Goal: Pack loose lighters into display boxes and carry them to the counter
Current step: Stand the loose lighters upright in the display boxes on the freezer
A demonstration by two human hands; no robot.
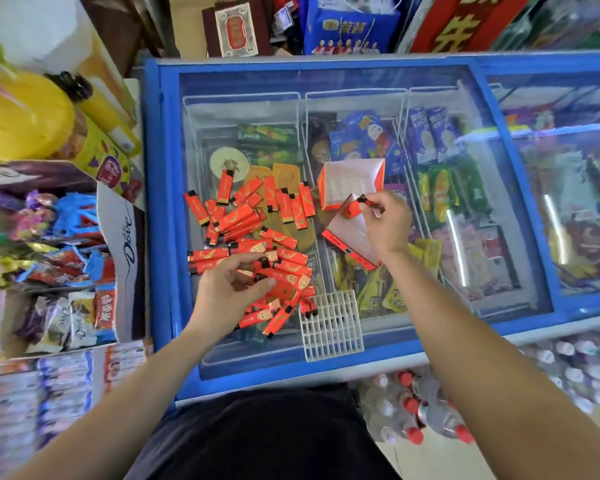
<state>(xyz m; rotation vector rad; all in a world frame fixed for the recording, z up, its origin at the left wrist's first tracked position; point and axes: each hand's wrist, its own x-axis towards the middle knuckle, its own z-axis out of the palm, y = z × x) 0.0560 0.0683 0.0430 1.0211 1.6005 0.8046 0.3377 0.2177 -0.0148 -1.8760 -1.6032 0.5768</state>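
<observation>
Head view: right grip [390, 223] pinches a lighter [355, 207] at the display box [343, 181], left grip [232, 292] clutches loose lighters [243, 220] beneath; packing looks barely started.

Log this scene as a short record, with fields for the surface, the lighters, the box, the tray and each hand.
surface: freezer lid, glass
lighters: red, loose pile on the lid
box: open, red and white, right of the pile
tray: white grid, at the lid's near edge
left hand: grip on lighters in the pile
right hand: pinches one lighter at the box's mouth
</observation>
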